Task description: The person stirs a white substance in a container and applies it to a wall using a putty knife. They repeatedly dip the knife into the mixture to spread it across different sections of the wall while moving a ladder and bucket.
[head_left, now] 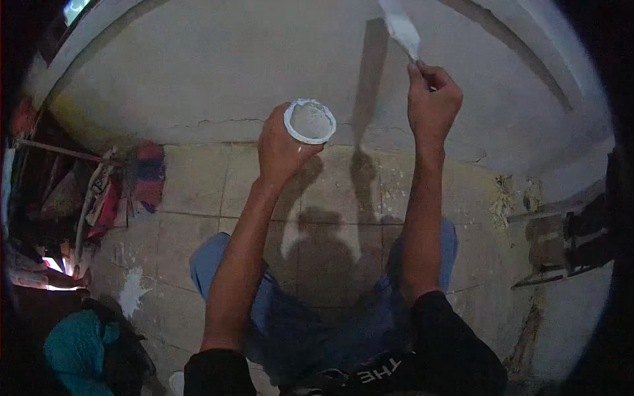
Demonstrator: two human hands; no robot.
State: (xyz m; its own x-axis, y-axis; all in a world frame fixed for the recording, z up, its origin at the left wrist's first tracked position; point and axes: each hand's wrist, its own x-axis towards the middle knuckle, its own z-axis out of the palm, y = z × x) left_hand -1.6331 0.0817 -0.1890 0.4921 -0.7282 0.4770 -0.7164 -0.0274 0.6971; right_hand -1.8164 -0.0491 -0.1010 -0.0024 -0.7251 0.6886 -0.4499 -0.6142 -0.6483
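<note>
A dark shirt (456,350) with white lettering lies nearest the camera at 6 o'clock, above blue trousers (317,333) whose bent knees spread toward 7 and 5 o'clock. Both hands are occupied, and they stand well apart. The left hand (272,148), near 11 o'clock from the middle of the view, curls around the side of a round cup (310,121); some of its fingers are hidden behind the cup. The cup sits at 12 o'clock, its mouth turned toward the camera, with a white-smeared rim and pale material inside. The right hand (434,99), between 1 and 2 o'clock, pinches the narrow handle of a flat tool (401,30) between thumb and fingers. The tool's white, wider end points to 12 o'clock and runs out of the picture at the top; whether it touches the pale wall (231,66) cannot be told. A long shadow (371,72) falls on the wall just to the tool's 9 o'clock side. Below the wall spreads a tiled floor (191,185), with a white splash (133,290) at 8 o'clock. Farther out at 8 o'clock rests a teal cloth bundle (74,346); a striped cloth (149,175) hangs near 9 o'clock.
</note>
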